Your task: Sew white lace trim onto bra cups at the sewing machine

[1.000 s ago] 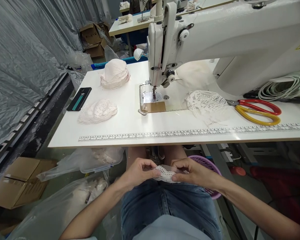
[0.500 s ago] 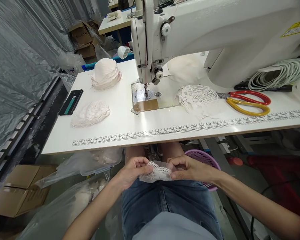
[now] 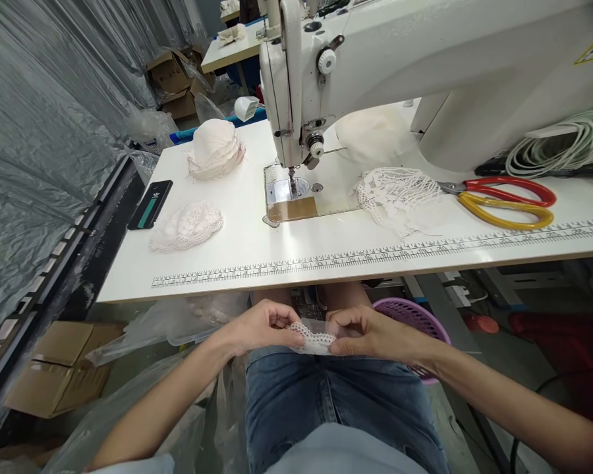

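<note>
A small piece of white lace trim on sheer fabric (image 3: 314, 341) is stretched between my two hands, above my lap and in front of the table edge. My left hand (image 3: 271, 328) pinches its left end between thumb and fingers. At the right end, my right hand (image 3: 358, 332) grips it the same way. The sewing machine (image 3: 296, 131) stands on the table beyond, its needle over the metal plate. Right of the plate lies a heap of white lace pieces (image 3: 398, 194), touching the tips of scissors (image 3: 508, 197) with red and yellow handles.
On the left of the table (image 3: 247, 237) are a pale stack of fabric cups (image 3: 216, 148), a lace piece (image 3: 190, 226) and a dark phone (image 3: 150, 205). A printed ruler (image 3: 366, 259) runs along the front edge. Below are a purple basket (image 3: 415, 313) and a cardboard box (image 3: 62, 365).
My hands have drawn slightly closer together, and less of the lace shows between them. The view has shifted a little, so the table things appear farther right.
</note>
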The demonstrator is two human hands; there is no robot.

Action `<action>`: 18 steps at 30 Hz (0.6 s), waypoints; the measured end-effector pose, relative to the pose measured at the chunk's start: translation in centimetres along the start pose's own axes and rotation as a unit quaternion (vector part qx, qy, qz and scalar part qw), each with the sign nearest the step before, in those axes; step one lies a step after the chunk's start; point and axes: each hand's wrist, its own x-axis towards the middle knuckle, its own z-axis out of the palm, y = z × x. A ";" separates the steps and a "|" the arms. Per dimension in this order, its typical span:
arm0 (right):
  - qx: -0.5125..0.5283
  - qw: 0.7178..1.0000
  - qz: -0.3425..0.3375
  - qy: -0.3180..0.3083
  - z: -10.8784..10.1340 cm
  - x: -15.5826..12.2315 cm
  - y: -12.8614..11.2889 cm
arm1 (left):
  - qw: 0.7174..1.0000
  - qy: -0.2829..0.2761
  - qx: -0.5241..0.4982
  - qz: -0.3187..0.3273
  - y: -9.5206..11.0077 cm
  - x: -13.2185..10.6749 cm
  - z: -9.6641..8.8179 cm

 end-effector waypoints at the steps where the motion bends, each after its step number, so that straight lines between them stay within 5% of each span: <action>1: -0.011 1.000 -0.005 -0.008 0.0 0.0 -0.4 | 0.998 -0.031 0.048 0.006 0.9 0.1 -0.2; 5: -0.033 0.999 -0.022 -0.031 -0.1 0.4 -1.4 | 0.976 -0.105 0.190 0.021 4.0 1.0 -0.2; 9: -0.049 0.998 -0.011 -0.024 -0.3 0.4 -2.3 | 0.959 -0.113 0.259 0.021 5.3 1.8 0.3; 18: -0.050 0.996 -0.060 -0.049 -0.9 0.8 -2.7 | 0.984 -0.056 0.163 -0.032 5.8 -0.3 -0.5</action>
